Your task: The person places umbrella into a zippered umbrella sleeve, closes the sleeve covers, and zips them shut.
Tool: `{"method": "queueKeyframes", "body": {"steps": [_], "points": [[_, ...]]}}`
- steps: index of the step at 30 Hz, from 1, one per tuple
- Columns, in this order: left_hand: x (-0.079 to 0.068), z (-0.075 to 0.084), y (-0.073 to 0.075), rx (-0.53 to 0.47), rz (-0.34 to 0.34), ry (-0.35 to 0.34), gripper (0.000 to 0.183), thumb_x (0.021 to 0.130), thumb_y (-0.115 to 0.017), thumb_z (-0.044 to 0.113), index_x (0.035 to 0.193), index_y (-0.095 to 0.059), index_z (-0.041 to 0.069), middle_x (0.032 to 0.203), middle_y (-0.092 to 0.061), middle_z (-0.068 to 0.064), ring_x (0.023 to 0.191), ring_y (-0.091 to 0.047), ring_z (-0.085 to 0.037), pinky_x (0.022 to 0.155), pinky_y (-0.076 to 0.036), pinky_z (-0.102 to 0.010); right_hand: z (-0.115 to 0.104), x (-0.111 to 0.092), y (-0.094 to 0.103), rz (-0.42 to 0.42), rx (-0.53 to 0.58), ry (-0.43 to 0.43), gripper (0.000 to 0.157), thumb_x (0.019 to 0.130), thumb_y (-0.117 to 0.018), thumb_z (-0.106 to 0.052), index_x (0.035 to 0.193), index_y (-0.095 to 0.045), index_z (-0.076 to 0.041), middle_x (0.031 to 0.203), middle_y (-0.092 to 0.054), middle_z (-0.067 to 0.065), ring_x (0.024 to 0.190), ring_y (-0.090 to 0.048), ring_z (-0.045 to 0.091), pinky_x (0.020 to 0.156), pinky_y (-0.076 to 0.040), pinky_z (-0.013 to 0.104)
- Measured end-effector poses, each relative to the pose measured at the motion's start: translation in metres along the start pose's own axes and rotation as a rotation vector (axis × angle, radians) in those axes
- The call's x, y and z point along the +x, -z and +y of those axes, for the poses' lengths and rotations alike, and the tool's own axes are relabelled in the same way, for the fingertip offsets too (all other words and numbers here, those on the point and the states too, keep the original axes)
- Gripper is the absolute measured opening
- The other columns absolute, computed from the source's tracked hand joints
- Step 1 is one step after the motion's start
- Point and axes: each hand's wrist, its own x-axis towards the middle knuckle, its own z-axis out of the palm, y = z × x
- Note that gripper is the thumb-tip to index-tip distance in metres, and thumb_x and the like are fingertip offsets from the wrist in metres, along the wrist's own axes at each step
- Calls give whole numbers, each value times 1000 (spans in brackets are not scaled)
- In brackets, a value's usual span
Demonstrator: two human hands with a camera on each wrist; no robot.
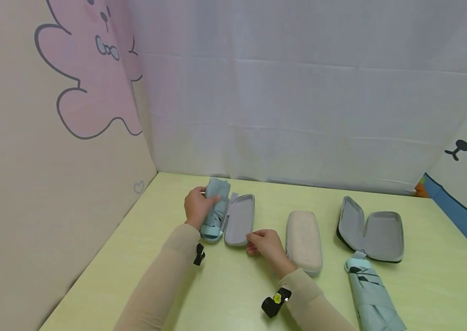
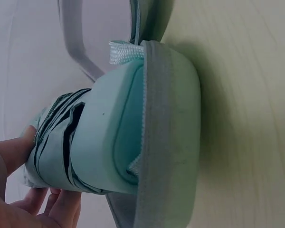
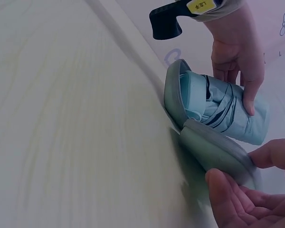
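A folded light-blue umbrella [image 1: 218, 202] is in my left hand [image 1: 197, 207], with the thumb over its fabric and the fingers on the other side. Its pale handle end [image 2: 102, 123] sits inside one half of an open zip case, while the fabric end tilts up out of it. The case's other half [image 1: 241, 220], grey inside, lies opened to the right. At that half's near corner, my right hand [image 1: 267, 243] pinches the rim between thumb and fingers. The right wrist view shows the case's greenish outer shell [image 3: 213, 147] by those fingertips.
Right of my right hand lies a closed cream case [image 1: 304, 239]. Farther right stands a second open grey case [image 1: 385, 234], with another folded umbrella [image 1: 372, 294] in front of it. A wall [image 1: 72, 184] borders the table's left side and a white curtain [image 1: 291, 115] its back.
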Motion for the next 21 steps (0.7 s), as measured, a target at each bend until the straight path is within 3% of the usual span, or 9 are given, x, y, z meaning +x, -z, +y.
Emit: {"method": "queueKeyframes", "body": {"steps": [8,16,21], "points": [[-4,-1,0,115,-55,24,43,72,-80,24,99,-67,-7,94,-67,-19,84,-61,-31,73,-49,-41,-1,-2,3,24,-17,17,20,85,-59,-5,90,-63,14,64,-63,12,53,-62,18,54,-53,30],[-8,-9,4,222,-94,52,36,74,-78,26,82,-62,-6,72,-58,-12,63,-46,-21,56,-42,-35,-1,-2,5,42,-50,19,19,83,-58,-7,88,-64,11,61,-62,9,52,-61,17,52,-52,29],[-6,-12,7,290,-121,57,37,75,-77,26,83,-60,-6,73,-56,-12,63,-45,-21,57,-42,-36,-2,-3,6,45,-79,24,19,83,-59,-7,87,-65,10,61,-62,8,52,-60,16,52,-52,29]]}}
